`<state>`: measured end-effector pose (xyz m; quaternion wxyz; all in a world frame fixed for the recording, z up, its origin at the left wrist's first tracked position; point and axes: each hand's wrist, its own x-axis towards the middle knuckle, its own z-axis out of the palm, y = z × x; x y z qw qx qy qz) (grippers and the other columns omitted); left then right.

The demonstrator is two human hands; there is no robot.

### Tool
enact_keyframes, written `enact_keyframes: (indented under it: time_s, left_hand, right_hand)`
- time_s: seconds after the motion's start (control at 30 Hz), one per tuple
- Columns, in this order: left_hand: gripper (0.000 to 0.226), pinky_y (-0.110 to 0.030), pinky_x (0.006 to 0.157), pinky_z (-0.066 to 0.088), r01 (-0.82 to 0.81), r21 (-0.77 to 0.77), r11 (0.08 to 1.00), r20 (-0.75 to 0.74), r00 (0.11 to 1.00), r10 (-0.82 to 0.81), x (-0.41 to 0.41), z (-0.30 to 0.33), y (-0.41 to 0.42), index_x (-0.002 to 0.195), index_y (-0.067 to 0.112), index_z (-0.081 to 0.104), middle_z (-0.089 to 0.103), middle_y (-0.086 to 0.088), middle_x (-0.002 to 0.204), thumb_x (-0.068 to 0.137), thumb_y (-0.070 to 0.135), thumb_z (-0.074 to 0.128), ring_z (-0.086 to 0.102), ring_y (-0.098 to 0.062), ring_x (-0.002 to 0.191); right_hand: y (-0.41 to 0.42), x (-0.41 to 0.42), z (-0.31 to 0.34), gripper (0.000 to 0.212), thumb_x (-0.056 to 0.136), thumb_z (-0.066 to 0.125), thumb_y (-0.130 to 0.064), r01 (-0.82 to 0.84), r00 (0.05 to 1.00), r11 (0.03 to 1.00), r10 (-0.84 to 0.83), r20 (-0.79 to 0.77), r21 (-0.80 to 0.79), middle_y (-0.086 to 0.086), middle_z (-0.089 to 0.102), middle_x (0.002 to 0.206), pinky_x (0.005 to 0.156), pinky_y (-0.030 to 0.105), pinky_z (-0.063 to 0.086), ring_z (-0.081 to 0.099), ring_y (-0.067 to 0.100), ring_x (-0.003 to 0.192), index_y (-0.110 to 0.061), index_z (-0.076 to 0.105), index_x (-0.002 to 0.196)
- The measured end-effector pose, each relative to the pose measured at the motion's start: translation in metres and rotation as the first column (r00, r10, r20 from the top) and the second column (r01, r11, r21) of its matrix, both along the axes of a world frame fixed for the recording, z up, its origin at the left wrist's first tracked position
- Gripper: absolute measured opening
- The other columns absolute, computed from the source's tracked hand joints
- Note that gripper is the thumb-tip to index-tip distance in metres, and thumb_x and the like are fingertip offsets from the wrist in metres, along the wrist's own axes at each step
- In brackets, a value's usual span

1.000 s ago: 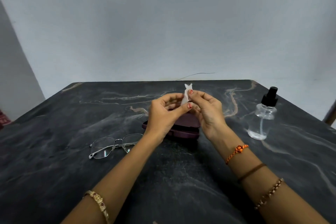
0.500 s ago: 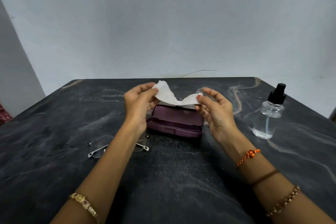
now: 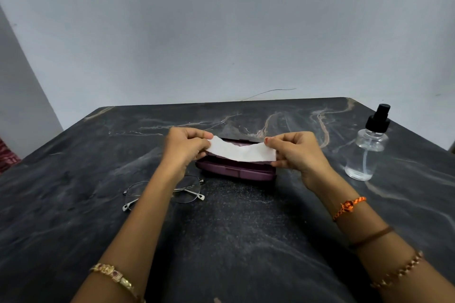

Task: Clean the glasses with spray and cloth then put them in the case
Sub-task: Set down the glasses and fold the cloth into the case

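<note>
A white cloth (image 3: 242,152) is stretched flat between my left hand (image 3: 187,146) and my right hand (image 3: 299,152), each pinching one end. It hangs just above a maroon glasses case (image 3: 236,171), which lies closed on the dark marble table (image 3: 234,229). Thin metal-framed glasses (image 3: 187,190) lie on the table left of the case, partly hidden under my left forearm. A clear spray bottle (image 3: 368,152) with a black pump stands upright at the right, apart from my right hand.
The table's far edge meets a plain wall. Its right edge runs close behind the spray bottle. Bracelets and threads circle both wrists.
The cloth went from a bunched twist held between close fingertips to a strip pulled out wide and flat. Both hands moved apart and lowered toward the case.
</note>
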<state>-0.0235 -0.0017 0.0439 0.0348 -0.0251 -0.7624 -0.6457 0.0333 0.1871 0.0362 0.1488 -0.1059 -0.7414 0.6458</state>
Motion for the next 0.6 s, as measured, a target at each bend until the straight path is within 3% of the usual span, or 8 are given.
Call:
enact_keyframes:
  time_s: [0.13,0.23,0.4,0.6]
  left_hand:
    - [0.019,-0.01,0.038,0.041,-0.018,-0.147,0.989,-0.022,1.0,0.015,-0.0042,-0.0042,-0.0033,0.071,0.007,0.069,0.059,-0.001,0.059,0.072,-0.011,0.061,0.047,-0.009,0.048]
    - [0.021,-0.018,0.047,0.041,-0.036,-0.242,0.97,-0.028,0.999,0.03,-0.0055,-0.0071,-0.0039,0.067,0.009,0.07,0.059,0.001,0.054,0.069,-0.01,0.06,0.046,-0.008,0.046]
    - [0.026,-0.022,0.052,0.048,-0.026,-0.329,0.944,0.003,1.0,0.029,-0.0049,-0.0094,-0.006,0.05,0.015,0.066,0.068,-0.002,0.062,0.064,-0.007,0.064,0.052,-0.01,0.047]
    - [0.014,-0.023,0.051,0.05,0.008,-0.429,0.903,0.06,0.998,0.019,-0.0032,-0.0074,-0.0086,0.053,0.006,0.069,0.057,0.01,0.032,0.059,-0.006,0.066,0.053,-0.012,0.043]
  right_hand:
    - [0.0018,-0.0003,-0.0039,0.011,0.077,0.068,-0.007,-0.024,0.999,0.987,0.017,0.049,0.16,0.008,0.058,0.057,0.041,0.016,0.047,0.053,0.012,0.049,-0.001,0.067,0.069]
    - [0.001,-0.001,-0.0046,0.01,0.074,0.07,-0.005,-0.042,0.996,0.96,0.02,0.083,0.275,0.009,0.062,0.059,0.043,0.02,0.046,0.057,0.016,0.051,-0.009,0.065,0.066]
    - [0.0011,-0.001,-0.0041,0.019,0.069,0.074,-0.005,-0.056,0.993,0.929,0.015,0.113,0.366,0.013,0.065,0.065,0.054,0.034,0.051,0.064,0.029,0.065,-0.01,0.063,0.083]
    - [0.001,-0.0015,-0.0044,0.024,0.066,0.076,-0.003,-0.058,0.992,0.877,-0.002,0.126,0.476,0.002,0.056,0.054,0.067,0.043,0.058,0.061,0.026,0.059,-0.01,0.063,0.085]
